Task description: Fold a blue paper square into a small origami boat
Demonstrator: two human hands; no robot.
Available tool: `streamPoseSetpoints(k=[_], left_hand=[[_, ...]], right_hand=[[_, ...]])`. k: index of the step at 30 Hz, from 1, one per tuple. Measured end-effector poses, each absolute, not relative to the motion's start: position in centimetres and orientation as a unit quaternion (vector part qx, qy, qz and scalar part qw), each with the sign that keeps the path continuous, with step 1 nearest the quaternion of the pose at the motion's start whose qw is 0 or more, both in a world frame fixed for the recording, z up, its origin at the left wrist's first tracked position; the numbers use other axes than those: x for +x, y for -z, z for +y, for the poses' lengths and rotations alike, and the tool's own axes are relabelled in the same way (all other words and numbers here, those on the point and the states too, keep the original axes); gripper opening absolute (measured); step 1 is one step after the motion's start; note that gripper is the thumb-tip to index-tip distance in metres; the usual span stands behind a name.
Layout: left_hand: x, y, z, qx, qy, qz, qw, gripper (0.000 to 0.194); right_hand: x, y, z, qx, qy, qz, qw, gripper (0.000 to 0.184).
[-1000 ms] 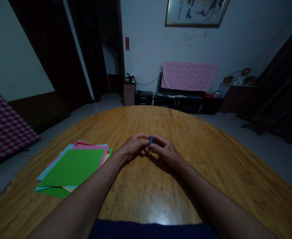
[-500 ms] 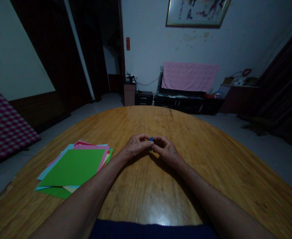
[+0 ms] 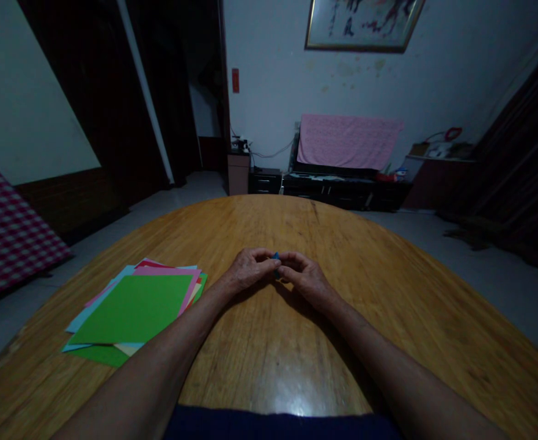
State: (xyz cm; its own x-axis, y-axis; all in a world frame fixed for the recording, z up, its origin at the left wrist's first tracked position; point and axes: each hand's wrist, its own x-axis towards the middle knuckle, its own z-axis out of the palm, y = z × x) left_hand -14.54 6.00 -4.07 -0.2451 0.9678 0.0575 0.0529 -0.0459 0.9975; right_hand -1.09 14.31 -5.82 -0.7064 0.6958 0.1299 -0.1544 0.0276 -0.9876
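- Head view, looking down over both forearms onto a rounded wooden table (image 3: 269, 226).
- Left hand (image 3: 250, 271) and right hand (image 3: 306, 278): close together, fingers curled inward, narrow pinch at the fingertips around a small blue piece (image 3: 276, 258), mostly hidden; exact shape not discernible.
- Near the left hand: loose stack of square coloured paper (image 3: 134, 308), green sheet on top, lying flat, edges fanned, apart from both hands.
- Progress: one blue piece in hand; stack showing no visible folds.
- Background: pink towel (image 3: 348, 142) above a low black cabinet (image 3: 328, 192); framed picture (image 3: 363, 24) on the wall.
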Motion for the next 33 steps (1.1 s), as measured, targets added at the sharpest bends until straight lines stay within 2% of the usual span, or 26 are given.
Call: streamPoseSetpoints(k=[4,9,11,15,22,30,33], left_hand=[[-15.0,4.8,6.4,0.502,-0.543,0.564,0.367,0.019],[-15.5,5.6,7.3,0.494,-0.548,0.623,0.26,0.028],[-15.3,5.7,7.5,0.478,-0.553,0.638,0.243,0.022],[-14.6,5.5,7.5,0.464,-0.561,0.625,0.282,0.016],[-13.9,4.9,7.7,0.48,-0.5,0.709,0.131,0.013],[-13.5,5.3,7.9,0.47,-0.528,0.695,0.131,0.012],[-13.4,5.3,7.7,0.494,-0.495,0.708,0.1,0.008]], right_hand=[[-1.3,5.7,14.2,-0.221,-0.668,-0.632,0.324,0.023],[-1.5,5.6,14.1,-0.249,-0.654,-0.627,0.343,0.024],[-1.6,5.7,14.1,-0.256,-0.645,-0.629,0.351,0.022],[-1.9,6.0,14.0,-0.272,-0.612,-0.646,0.366,0.018],[-2.3,6.8,13.7,-0.305,-0.5,-0.705,0.4,0.018],[-2.3,7.2,13.8,-0.291,-0.452,-0.736,0.412,0.02],[-2.1,6.9,13.6,-0.307,-0.373,-0.78,0.399,0.017]])
